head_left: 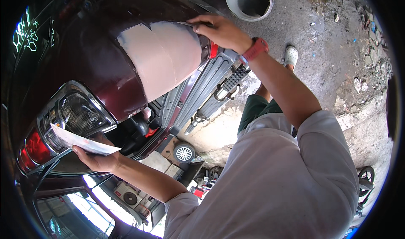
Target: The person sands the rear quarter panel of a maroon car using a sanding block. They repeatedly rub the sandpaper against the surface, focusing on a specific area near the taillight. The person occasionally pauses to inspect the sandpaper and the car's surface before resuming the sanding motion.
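My right hand (221, 30), with a red band on its wrist, presses a thin flat spreader blade (187, 24) against the upper edge of a pale pink filler patch (164, 57) on a dark maroon car body (84, 49). My left hand (97, 159) holds a flat white board (80, 142) from beneath, just under the chrome-rimmed tail light (71, 116).
A grey rear bumper with a black step pad (206, 83) runs beside the patch. A white bucket (249, 3) stands on the rough concrete ground. My foot in a white shoe (291, 55) is near it. A small wheel (184, 153) and clutter lie beyond the bumper.
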Available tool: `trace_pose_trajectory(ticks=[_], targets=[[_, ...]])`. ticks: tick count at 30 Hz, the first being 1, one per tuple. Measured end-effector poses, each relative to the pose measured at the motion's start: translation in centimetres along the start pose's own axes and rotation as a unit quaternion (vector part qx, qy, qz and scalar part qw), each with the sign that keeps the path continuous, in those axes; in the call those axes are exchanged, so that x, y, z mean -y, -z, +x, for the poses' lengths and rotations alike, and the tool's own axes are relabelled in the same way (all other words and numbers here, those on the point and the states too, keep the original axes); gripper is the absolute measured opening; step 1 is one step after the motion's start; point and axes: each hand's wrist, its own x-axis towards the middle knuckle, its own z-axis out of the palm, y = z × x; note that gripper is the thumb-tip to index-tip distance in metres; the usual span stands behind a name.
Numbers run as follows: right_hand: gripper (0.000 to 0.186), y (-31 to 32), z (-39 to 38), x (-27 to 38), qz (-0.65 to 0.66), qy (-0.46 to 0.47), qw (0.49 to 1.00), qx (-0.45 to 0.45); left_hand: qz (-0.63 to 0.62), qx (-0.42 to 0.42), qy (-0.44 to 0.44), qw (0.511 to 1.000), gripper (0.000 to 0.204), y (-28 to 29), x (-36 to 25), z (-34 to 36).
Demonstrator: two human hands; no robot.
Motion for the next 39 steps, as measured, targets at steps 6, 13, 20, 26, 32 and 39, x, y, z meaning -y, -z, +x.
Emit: trace_pose_trajectory(ticks=[6, 13, 20, 26, 32, 39], targets=[[0.043, 1.1, 6.7, 2.0, -0.093, 0.041, 0.994, 0.051, -0.012, 0.01, 0.009, 1.0, 0.049, -0.1, 0.0, 0.2], [0.041, 1.0, 4.2, 1.0, -0.109, 0.101, 0.983, 0.108, -0.013, 0.015, 0.015, 1.0, 0.052, 0.8, -0.2, 0.4], [0.038, -3.6, -5.8, -1.3, -0.045, 0.204, 0.976, -0.058, 0.001, -0.012, -0.003, 1.0, 0.043, -2.8, 0.0, -0.9], [0.057, -8.9, -10.2, -4.3, -0.078, 0.211, 0.965, -0.132, -0.034, 0.051, 0.021, 0.998, 0.045, 0.2, -0.3, 0.1], [0.061, -9.4, -11.4, -6.2, -0.153, 0.233, 0.956, -0.089, -0.008, 0.008, 0.016, 1.0, 0.047, -1.0, 0.0, -0.3], [0.052, -2.4, -4.7, -1.9, 0.029, 0.113, 0.988, -0.103, 0.013, 0.004, 0.021, 1.0, 0.054, -1.5, -0.3, -0.8]])
